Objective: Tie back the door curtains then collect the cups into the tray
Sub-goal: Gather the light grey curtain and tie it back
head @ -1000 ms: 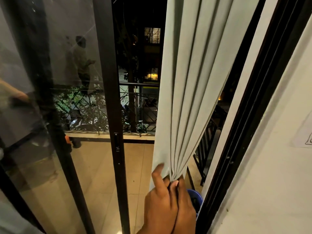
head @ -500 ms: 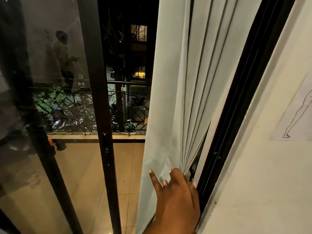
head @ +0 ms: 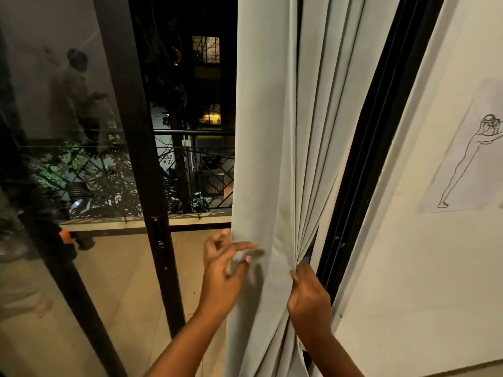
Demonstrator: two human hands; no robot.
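A pale grey-green curtain (head: 275,131) hangs in folds at the right side of the doorway, bunched toward the black door frame (head: 362,170). My left hand (head: 223,276) reaches to the curtain's left edge, its fingers spread and touching the cloth. My right hand (head: 309,297) grips the gathered folds low on the right, beside the frame. No cups or tray are in view.
A black-framed glass sliding door (head: 130,131) stands on the left, with the opening onto a tiled balcony (head: 130,281) and its railing (head: 196,170) beyond. A white wall (head: 424,268) with a line drawing (head: 468,159) is on the right.
My left hand has come into view and reached the curtain's left edge. My right hand has moved right and closed on the gathered folds near the frame.
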